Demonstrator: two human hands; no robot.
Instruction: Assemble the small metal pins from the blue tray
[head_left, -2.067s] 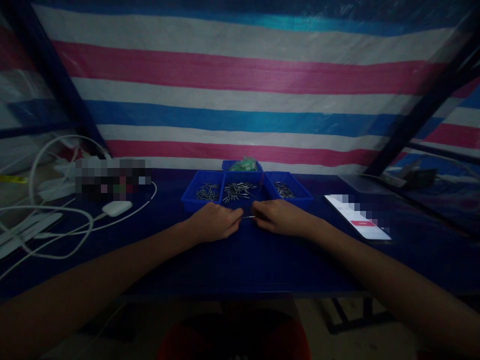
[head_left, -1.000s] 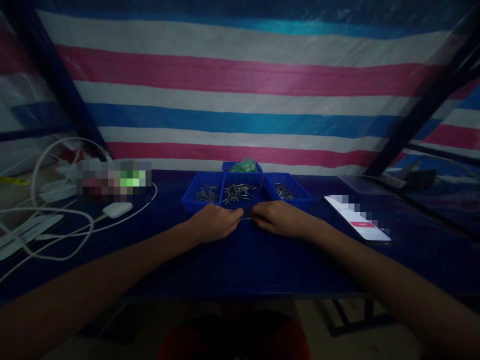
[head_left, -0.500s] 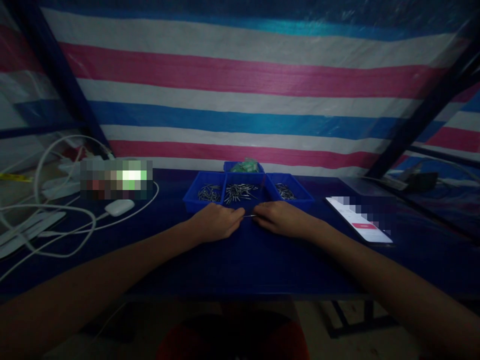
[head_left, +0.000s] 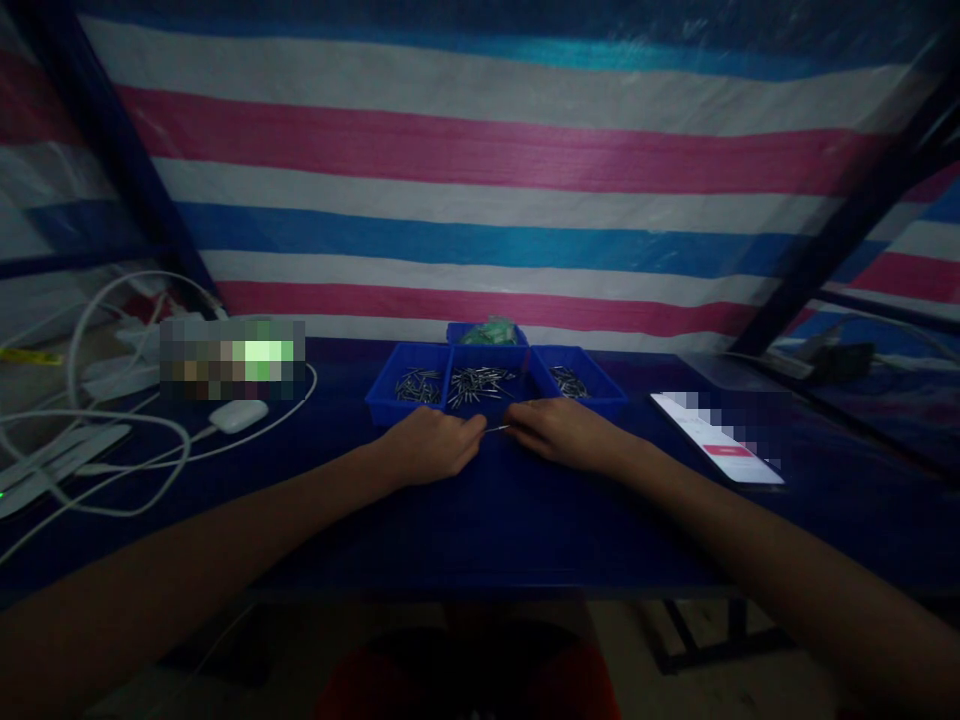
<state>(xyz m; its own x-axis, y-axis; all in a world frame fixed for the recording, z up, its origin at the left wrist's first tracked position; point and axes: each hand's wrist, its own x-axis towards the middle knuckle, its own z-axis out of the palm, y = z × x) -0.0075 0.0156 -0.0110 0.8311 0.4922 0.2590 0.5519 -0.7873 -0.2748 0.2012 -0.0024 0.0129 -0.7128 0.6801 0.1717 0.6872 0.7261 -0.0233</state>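
Note:
A thin metal piece (head_left: 496,429) spans the small gap between my two hands, just in front of the blue bins. My left hand (head_left: 435,445) pinches its left end with closed fingers. The right end is in the closed fingers of my right hand (head_left: 562,432). Behind them, slim metal pieces lie in the left bin (head_left: 381,392), in the middle bin (head_left: 517,362) and in the right bin (head_left: 611,392).
Another bin with a green plastic bag (head_left: 491,331) stands at the back. On the blue table (head_left: 480,540), a lit phone (head_left: 720,440) lies at right; white cables (head_left: 180,455) and a white charger (head_left: 239,415) lie at left. A striped sheet (head_left: 480,150) hangs behind.
Both hands have stayed nearly in place, still on the thin piece. Slightly more of it shows between the fingertips.

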